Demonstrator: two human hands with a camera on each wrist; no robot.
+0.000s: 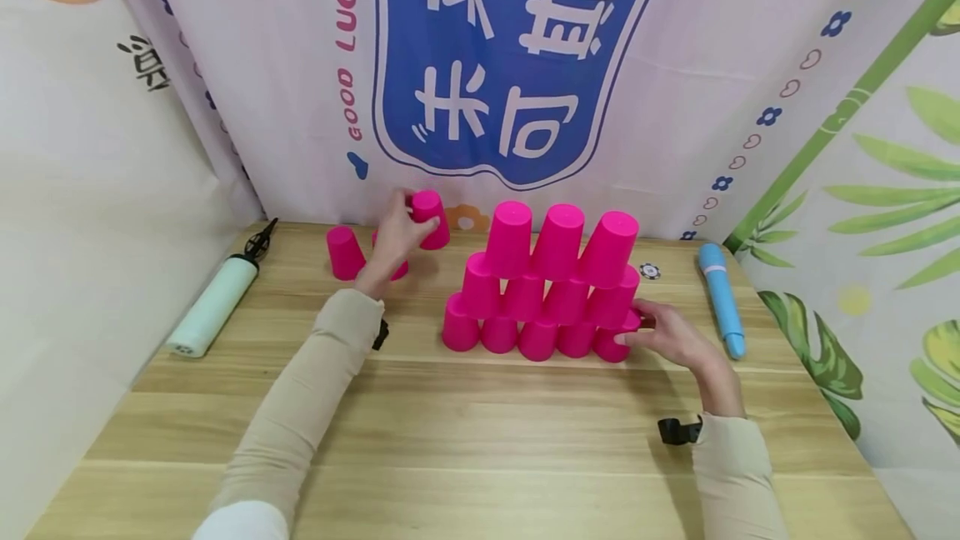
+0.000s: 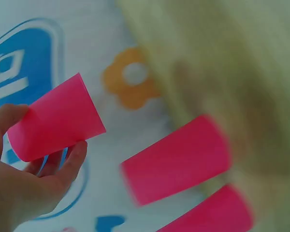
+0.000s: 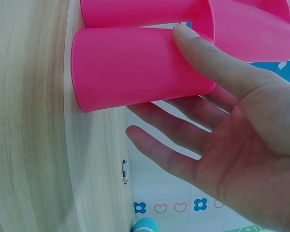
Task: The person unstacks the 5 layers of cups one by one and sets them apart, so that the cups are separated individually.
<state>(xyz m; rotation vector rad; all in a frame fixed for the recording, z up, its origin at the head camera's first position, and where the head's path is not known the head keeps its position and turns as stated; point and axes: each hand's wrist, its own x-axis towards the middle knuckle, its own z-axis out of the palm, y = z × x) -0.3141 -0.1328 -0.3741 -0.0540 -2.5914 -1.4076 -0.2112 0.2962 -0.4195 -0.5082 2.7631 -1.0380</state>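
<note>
An upside-down pink plastic cup [image 1: 427, 219] is gripped by my left hand [image 1: 399, 233], lifted off the table near the back wall. Its thumb and fingers wrap the cup [image 2: 58, 118] in the left wrist view. Two more upside-down cups stand by that hand, one [image 1: 344, 253] at the left and one partly hidden behind the hand. A three-row stack of pink cups [image 1: 522, 298] stands right of centre, with three on top. My right hand [image 1: 671, 335] holds the bottom row's rightmost cup [image 3: 140, 67], thumb on its near side and fingers along the other.
A pale green hand pump [image 1: 216, 302] lies at the table's left edge. Toward the right edge lies a blue pen-shaped object [image 1: 722, 298], and a small round chip [image 1: 649, 272] is behind the stack. A printed cloth [image 1: 300, 90] hangs along the back.
</note>
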